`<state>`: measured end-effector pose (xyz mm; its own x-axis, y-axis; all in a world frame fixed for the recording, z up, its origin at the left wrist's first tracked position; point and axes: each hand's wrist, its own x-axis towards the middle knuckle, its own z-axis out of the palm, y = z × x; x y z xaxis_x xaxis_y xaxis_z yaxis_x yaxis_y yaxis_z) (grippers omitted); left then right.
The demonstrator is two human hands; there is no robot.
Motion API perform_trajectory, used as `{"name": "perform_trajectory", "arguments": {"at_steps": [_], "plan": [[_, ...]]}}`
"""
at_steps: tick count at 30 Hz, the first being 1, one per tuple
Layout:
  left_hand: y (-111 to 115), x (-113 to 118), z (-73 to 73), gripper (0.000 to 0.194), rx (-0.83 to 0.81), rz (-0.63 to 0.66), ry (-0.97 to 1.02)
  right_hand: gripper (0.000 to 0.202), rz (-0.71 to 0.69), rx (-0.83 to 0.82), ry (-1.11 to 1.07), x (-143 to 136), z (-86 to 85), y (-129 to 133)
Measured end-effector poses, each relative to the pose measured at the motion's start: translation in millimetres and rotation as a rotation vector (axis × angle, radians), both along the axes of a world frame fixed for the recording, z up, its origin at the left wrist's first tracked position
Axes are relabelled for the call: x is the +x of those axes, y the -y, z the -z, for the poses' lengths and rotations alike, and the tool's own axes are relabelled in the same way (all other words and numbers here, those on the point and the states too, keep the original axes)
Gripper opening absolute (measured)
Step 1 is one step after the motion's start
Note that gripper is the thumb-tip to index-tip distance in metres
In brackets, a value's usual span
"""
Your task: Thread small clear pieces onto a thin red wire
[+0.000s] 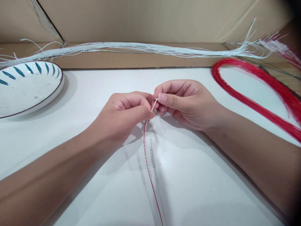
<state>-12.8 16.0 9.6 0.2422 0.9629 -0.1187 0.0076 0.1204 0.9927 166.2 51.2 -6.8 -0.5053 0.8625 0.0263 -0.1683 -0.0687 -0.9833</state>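
My left hand (134,110) is closed in a pinch around a thin red cord (154,195) and a white cord (145,128) that runs beside it. From these fingers the red cord hangs down over the white table toward me. Partway along it, small white turns or beads (147,164) show; I cannot tell which. Above my left thumb a short white end (154,104) slants up to my right hand (188,102), whose thumb and forefinger pinch its tip. Something small and whitish shows at that pinch, too tiny to name.
A white plate (30,91) with dark green leaf marks stands at the left, small clear bits in it. Along the cardboard ledge (141,63) at the back lies a bundle of white strands (131,47). A looped red bundle (244,103) lies at the right.
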Motion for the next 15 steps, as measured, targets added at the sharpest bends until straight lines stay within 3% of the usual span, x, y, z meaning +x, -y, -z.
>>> {"name": "perform_trajectory", "arguments": {"at_steps": [15], "plan": [[0.4, -5.1, 4.8, 0.019, 0.046, 0.01, -0.029, 0.024, 0.013, 0.009, 0.017, -1.6, -1.1, -0.1]]}}
